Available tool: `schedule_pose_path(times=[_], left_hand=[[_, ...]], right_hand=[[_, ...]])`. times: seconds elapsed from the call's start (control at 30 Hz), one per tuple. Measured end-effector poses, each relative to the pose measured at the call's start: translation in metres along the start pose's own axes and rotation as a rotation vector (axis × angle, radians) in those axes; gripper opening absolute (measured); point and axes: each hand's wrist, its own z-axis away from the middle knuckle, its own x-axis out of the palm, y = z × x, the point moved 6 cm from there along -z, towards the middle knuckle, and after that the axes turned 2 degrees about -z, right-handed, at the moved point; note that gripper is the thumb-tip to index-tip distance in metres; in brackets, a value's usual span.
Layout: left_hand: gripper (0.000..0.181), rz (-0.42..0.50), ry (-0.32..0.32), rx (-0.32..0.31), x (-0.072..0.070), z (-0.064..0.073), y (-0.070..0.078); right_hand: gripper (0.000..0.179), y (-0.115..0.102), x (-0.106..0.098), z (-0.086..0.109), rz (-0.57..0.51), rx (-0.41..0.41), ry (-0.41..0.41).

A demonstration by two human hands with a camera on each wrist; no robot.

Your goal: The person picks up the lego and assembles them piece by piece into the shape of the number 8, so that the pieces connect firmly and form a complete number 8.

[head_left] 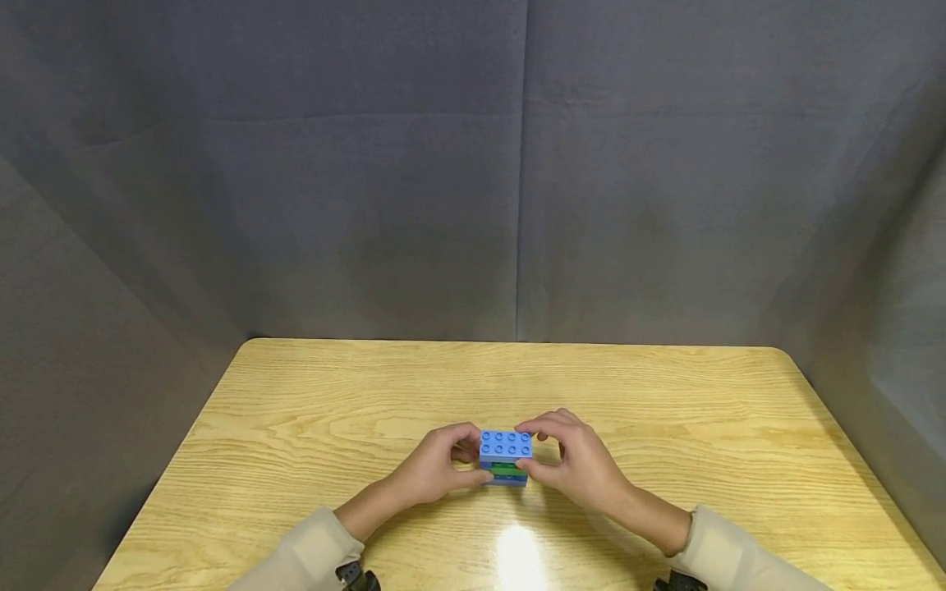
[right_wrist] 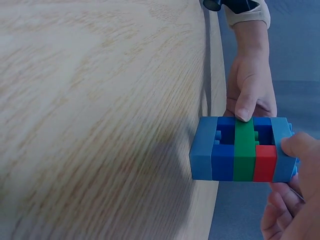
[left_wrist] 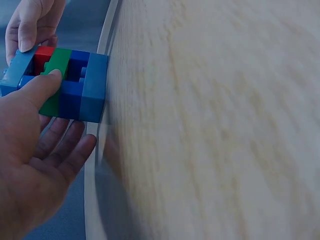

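Observation:
A stack of toy building bricks stands upright on the table, between both hands. Its top is a light blue brick (head_left: pixel 506 443) with studs facing up. Beneath it, in the right wrist view, come a red brick (right_wrist: pixel 265 164) beside a dark blue one, a long green brick (right_wrist: pixel 244 162), dark blue bricks (right_wrist: pixel 223 165) with a gap between them, and a light blue base brick (right_wrist: pixel 202 160). My left hand (head_left: pixel 436 464) grips the stack's left side, its thumb on the green brick. From the right, my right hand (head_left: pixel 580 460) pinches the top brick between thumb and fingers.
The wooden table (head_left: pixel 332 386) has rounded far corners. Grey cloth (head_left: pixel 369 205) hangs behind it and along both sides. A bright light reflection lies on the tabletop in front of the stack.

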Motion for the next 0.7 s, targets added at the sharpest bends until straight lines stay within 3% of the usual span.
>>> schedule_pose_path(times=[0.23,0.33,0.47,0.6,0.7], left_hand=[[0.060,-0.033,-0.028,-0.003,-0.009,0.003,0.000],[0.062,-0.017,-0.039,0.016,-0.019,0.005,0.001],[0.046,-0.047,0.001,0.048,-0.044,0.007,0.007],[0.036,-0.124,0.076,0.086,-0.078,0.007,0.020],[0.035,-0.190,0.129,0.080,-0.105,0.005,0.029]], right_hand=[[0.046,0.000,-0.004,0.001,0.003,-0.001,-0.017],[0.048,0.001,-0.010,0.001,0.005,0.010,-0.017],[0.042,0.002,-0.030,-0.003,0.031,-0.006,0.012],[0.037,0.008,-0.060,-0.015,0.101,0.008,0.029],[0.039,0.017,-0.086,-0.025,0.173,0.039,0.037]])
